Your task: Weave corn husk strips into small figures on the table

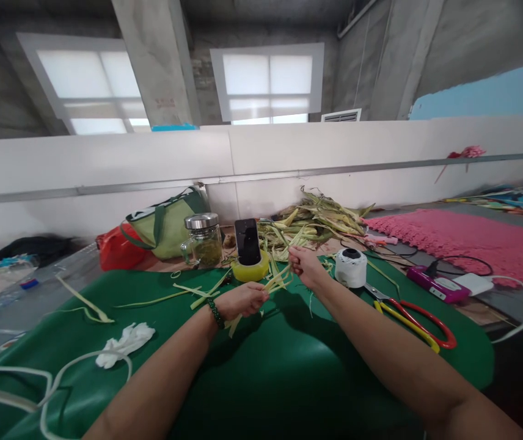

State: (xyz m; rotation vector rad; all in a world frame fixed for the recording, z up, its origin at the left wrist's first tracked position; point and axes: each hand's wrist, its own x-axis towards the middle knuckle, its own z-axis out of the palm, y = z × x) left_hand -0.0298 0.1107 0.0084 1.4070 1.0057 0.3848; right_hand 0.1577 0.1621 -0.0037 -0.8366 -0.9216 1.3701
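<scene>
My left hand [245,299], with a green bead bracelet at the wrist, is closed around a bundle of pale yellow-green leaf strips [278,282]. Their loose ends stick out on both sides of the fist. Slightly higher and to the right, my right hand [305,266] is pinched on a thin leaf strip, mostly hidden by the fingers. Both hands are above the green tabletop [280,379]. More cut strips [201,294] lie left of the hands. Behind them a phone [247,240] stands upright in a yellow tape roll [251,270].
A heap of long leaves [321,214] lies at the back. Right of my hands are a white thread spool [351,269], red-and-yellow-handled scissors [408,318] and a purple power strip [440,286]. A glass mug [204,244], green bag [170,223] and crumpled tissue [126,343] are leftward.
</scene>
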